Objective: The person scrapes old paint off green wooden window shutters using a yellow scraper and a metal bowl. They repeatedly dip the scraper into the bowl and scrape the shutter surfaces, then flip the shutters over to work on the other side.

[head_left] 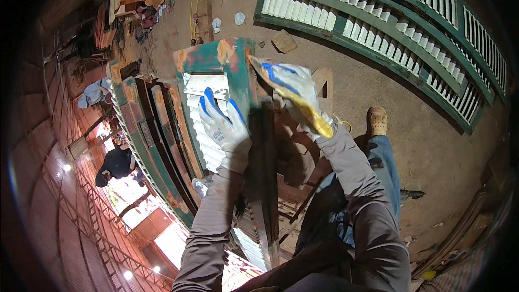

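Both my hands wear white gloves with blue fingertips. My left hand (223, 124) lies with its fingers spread over the white slats (201, 87) of a louvered shutter. The shutter's green frame (203, 57) has worn patches of orange-brown and dull red. My right hand (294, 84) is closed around a long yellow-handled tool (308, 112). The tool's flat, tapering tan end points up and left, at the right edge of the shutter's frame. Whether that end touches the wood I cannot tell.
More green-framed louvered shutters (324, 16) lie on the floor at the upper right. Worn green frames (154, 130) stand left of my shutter. A wood block (284, 41) lies beyond my right hand. People (116, 165) are at the far left. A yellow cord (194, 0) runs along the floor.
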Demonstrator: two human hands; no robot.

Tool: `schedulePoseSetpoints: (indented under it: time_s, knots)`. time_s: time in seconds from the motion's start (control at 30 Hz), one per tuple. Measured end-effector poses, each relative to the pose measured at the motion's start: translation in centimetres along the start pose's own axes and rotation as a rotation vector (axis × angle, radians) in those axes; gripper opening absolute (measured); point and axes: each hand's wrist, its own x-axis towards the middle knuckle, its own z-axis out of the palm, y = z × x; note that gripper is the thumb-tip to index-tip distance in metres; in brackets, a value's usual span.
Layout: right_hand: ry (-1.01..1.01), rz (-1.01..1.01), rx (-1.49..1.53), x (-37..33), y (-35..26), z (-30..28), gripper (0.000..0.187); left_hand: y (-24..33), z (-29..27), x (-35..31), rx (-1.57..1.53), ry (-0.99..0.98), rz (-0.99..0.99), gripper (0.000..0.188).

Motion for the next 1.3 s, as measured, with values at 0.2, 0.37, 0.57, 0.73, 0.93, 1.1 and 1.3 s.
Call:
schedulePoseSetpoints:
  time_s: [0.2,0.37,0.57,0.73,0.93,1.1,1.3]
  knots:
    - [-0.037,-0.072,-0.134,-2.6,1.6,1.7,0.015,1.0,-0.5,0.4,-0.026,-0.058,-0.015,0.048]
    - [-0.007,0.004,-0.129,-5.2,0.1,-0.4,0.02,0.0,-0.2,0.0,-0.007,-0.074,-0.044,0.05]
    - [0.099,0.017,-0.005,0.9,1.2,-1.2,0.026,0.4,-0.2,-0.1,-0.053,-0.074,-0.051,0.05]
    - [0.049,-0.06,0.052,1.0,2.0,0.3,0.023,0.2,-0.1,0.0,-0.045,-0.069,-0.036,0.051]
    - [-0.11,-0.067,-0.153,-3.3,0.1,-0.1,0.025,0.6,-0.2,0.1,-0.053,-0.085,-0.065,0.052]
    - [-0.058,0.045,-0.06,-0.1,0.1,-1.8,0.019,0.2,-0.4,-0.2,-0.04,-0.088,-0.041,0.052]
    - [0.04,-0.057,-0.019,2.2,2.3,0.1,0.027,0.6,-0.1,0.3,-0.042,-0.084,-0.027,0.051]
